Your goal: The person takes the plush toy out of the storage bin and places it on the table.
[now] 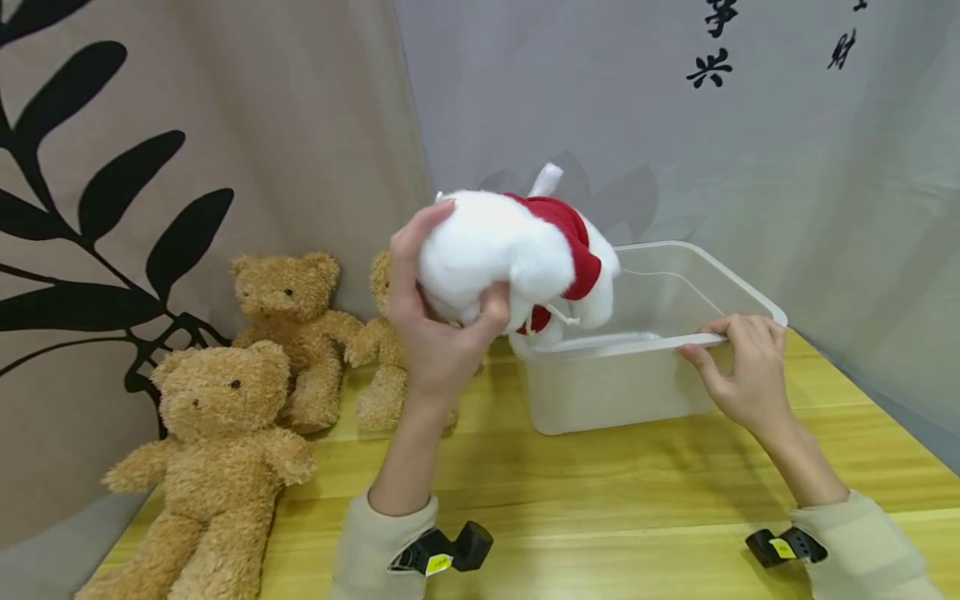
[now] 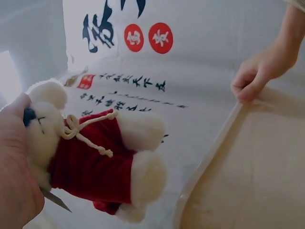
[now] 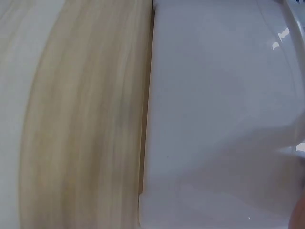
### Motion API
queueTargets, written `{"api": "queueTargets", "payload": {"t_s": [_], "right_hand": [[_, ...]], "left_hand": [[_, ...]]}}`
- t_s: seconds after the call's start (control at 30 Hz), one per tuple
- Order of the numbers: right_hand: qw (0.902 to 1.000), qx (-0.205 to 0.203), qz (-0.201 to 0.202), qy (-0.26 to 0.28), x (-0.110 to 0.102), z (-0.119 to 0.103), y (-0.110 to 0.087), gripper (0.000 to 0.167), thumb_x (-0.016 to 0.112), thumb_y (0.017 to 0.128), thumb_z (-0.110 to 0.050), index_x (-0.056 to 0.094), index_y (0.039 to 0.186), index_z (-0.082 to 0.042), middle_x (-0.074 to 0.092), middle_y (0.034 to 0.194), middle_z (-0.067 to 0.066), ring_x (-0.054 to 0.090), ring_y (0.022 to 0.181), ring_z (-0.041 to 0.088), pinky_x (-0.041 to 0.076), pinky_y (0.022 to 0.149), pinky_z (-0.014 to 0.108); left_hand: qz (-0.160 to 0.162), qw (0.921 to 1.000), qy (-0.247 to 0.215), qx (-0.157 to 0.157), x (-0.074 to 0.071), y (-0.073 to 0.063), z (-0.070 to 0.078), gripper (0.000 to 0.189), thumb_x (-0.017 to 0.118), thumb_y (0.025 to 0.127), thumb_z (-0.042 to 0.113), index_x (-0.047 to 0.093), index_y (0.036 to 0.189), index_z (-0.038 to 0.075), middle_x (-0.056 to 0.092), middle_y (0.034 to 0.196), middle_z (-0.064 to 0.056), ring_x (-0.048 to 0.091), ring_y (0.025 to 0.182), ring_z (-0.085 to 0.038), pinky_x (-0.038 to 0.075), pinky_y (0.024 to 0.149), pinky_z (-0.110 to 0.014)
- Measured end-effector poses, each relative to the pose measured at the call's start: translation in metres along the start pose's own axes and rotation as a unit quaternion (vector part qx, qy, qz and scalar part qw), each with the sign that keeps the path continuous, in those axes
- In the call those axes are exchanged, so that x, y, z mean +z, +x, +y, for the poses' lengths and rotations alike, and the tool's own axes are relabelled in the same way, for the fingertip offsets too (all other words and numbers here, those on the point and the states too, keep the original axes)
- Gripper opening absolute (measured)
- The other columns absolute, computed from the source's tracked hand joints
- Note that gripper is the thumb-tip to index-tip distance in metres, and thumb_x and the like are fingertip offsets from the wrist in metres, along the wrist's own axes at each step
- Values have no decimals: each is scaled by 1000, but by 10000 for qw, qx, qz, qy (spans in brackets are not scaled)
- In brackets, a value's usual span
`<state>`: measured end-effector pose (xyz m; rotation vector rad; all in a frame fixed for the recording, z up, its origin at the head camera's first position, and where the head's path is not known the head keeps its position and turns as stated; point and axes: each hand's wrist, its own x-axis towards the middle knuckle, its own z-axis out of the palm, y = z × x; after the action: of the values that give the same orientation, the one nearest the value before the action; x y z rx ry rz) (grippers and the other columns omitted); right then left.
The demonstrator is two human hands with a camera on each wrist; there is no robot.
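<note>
In the head view a white plush bear (image 1: 480, 242) in a red garment lies sideways in my left hand (image 1: 438, 333), which grips it by the head. It hangs above the left end of a translucent plastic bin (image 1: 615, 392). The left wrist view shows the bear's dark nose, a cream drawstring bow and the red velvety garment (image 2: 90, 167). My right hand (image 1: 742, 367) pinches the bin's near rim close to its right corner. Only the bin's smooth side (image 3: 214, 95) and a sliver of skin show in the right wrist view.
Three tan teddy bears sit at the left: a front one (image 1: 221, 450), one behind it (image 1: 292, 333) and one partly hidden by my left arm (image 1: 382, 375). Grey and beige cloth (image 1: 525, 83) hangs behind the wooden table (image 1: 600, 517).
</note>
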<state>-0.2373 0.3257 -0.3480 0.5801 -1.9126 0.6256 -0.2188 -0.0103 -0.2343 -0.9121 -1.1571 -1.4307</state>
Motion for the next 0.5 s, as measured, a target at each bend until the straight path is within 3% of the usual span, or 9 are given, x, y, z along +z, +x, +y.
{"api": "queueTargets", "payload": {"t_s": [0.2,0.5], "right_hand": [[10000,36,-7,37,1,1,1,73,56,92,-68,59,89,5,60,81,17,47,84,39,17,98,35],[10000,8,-26,40,1,1,-1,73,56,92,-67,60,89,5,59,81,16,47,85,40,17,98,35]], "left_hand": [[29,9998,172,107,-23,7,6,58,68,69,5,53,123,-10,60,127,-19,59,114,-36,52,94,-54],[-89,9991,344,-216,-52,12,14,58,70,69,9,55,121,-12,63,122,-18,61,110,-37,54,92,-51]]}}
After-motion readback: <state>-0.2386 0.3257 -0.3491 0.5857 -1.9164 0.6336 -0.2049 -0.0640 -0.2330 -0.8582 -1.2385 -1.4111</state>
